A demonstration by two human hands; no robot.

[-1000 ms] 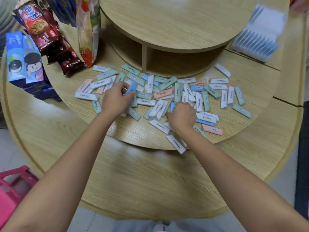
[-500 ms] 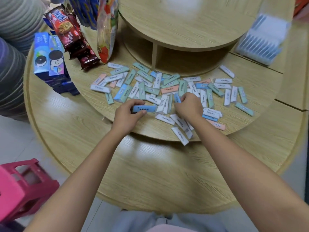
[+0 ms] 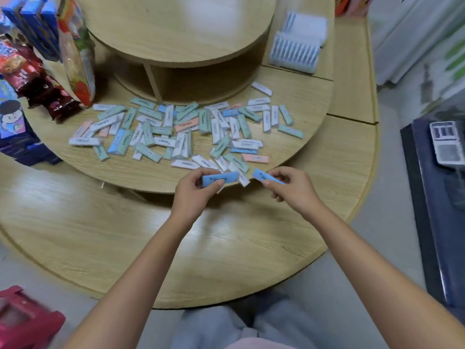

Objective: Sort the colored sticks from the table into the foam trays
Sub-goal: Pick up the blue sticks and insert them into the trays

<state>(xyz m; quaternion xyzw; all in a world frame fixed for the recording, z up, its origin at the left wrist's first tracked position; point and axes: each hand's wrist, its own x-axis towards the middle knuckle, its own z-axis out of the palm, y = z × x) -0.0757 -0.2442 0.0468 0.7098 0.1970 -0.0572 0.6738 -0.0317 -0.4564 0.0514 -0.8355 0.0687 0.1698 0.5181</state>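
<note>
Both hands have come back from the pile toward the body since half a second ago, and now each one carries a blue stick. At that time the left hand was only pinching its stick at the near edge of the pile, and the right hand was down among the sticks.

The left hand is closed on a blue stick, which lies flat and sideways between thumb and fingers. The right hand pinches a second blue stick by one end, and this one is tilted. The two sticks are near each other but apart, above the near edge of the round shelf.

The pile of sticks, white, green, pink and blue, lies spread on this shelf of the wooden bench. The foam trays stand at the far right, well apart from both hands. Snack packets stand at the far left.
</note>
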